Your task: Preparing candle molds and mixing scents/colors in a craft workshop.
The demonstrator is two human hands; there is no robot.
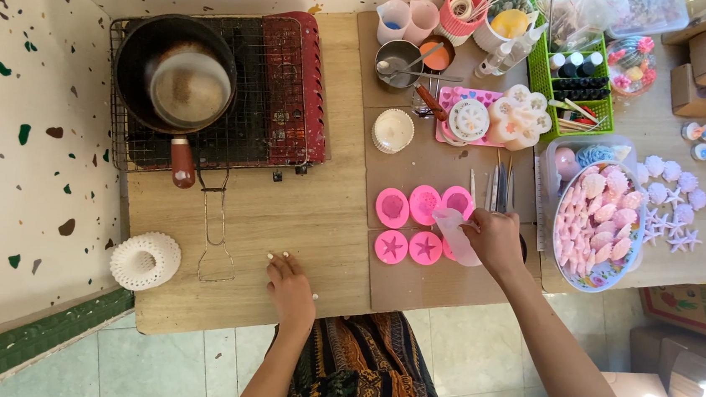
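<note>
From the head view, a clear cup (455, 233) is grasped in the right hand (494, 240) and tipped toward the pink moulds (422, 221), so that its lip is held over the mould at the right end of the cluster. The moulds are laid close together on a brown mat (423, 166), within easy reach of the cup. The left hand (292, 287) is rested flat on the wooden table (318, 213), fingers spread and nothing held, apparently as a brace near the table's edge.

A pan (176, 78) is set on a wire rack (248, 89) over a red stove at the far left, well apart from the moulds. A white ribbed holder (145, 260) is placed at the near left corner. Thin tools (498, 185) are lined up just beyond the right hand. A bowl (598, 230) of pink shell shapes is kept to the right, with more shapes spread beside it.
</note>
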